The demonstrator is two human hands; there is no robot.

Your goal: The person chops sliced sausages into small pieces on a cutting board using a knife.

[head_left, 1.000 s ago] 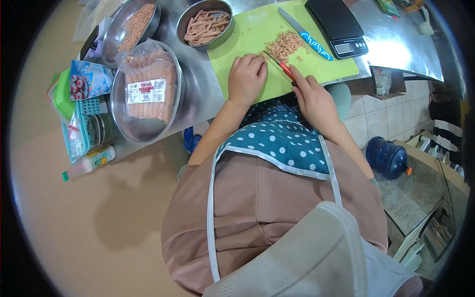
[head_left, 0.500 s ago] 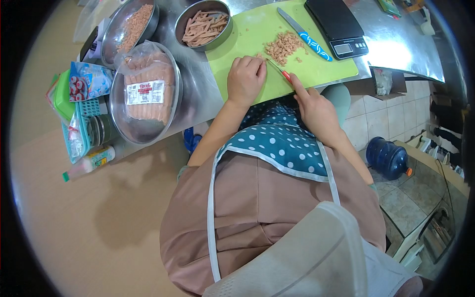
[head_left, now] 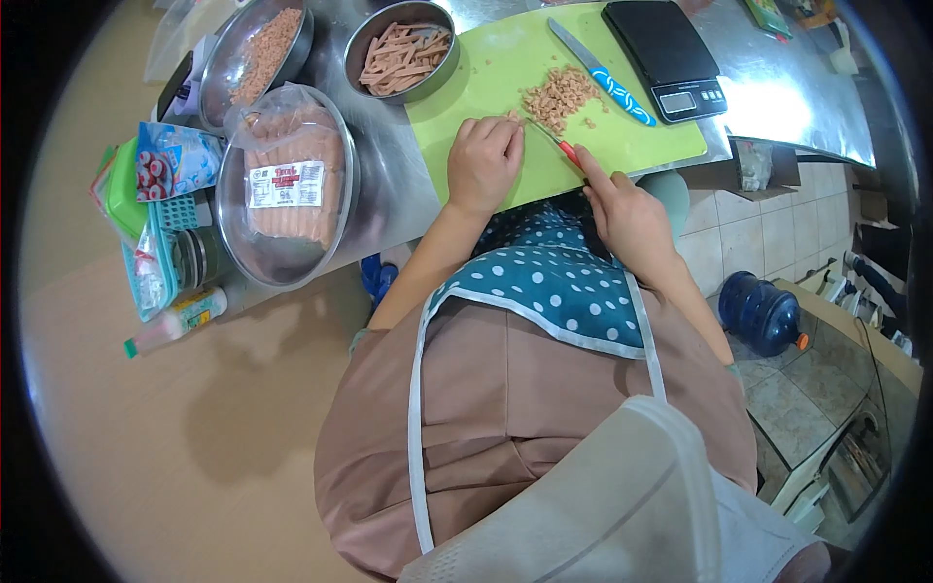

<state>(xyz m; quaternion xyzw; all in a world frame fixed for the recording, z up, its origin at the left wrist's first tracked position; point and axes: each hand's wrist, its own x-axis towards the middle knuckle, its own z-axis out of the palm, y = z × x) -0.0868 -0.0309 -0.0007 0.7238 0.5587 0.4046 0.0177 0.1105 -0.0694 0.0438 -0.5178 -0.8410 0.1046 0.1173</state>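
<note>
My right hand grips a small knife by its red handle, index finger stretched along it. Its thin blade points up-left on the green cutting board, near my left fingertips. My left hand is curled and pressed to the board, closed on sausage strips; only a bit of them shows at the fingertips, the rest is hidden beneath. Just beyond the blade lies a heap of chopped sausage. A second knife with a blue-and-white handle rests to the right of the heap.
A steel bowl of sausage strips stands at the board's upper left. Farther left are a bowl of chopped sausage and a basin with packaged sausages. A black kitchen scale overlaps the board's right side. A basket sits at the table's left edge.
My right hand and the red-handled knife have shifted slightly right and down. My left hand stays nearly in place, its fingertips still on the board.
</note>
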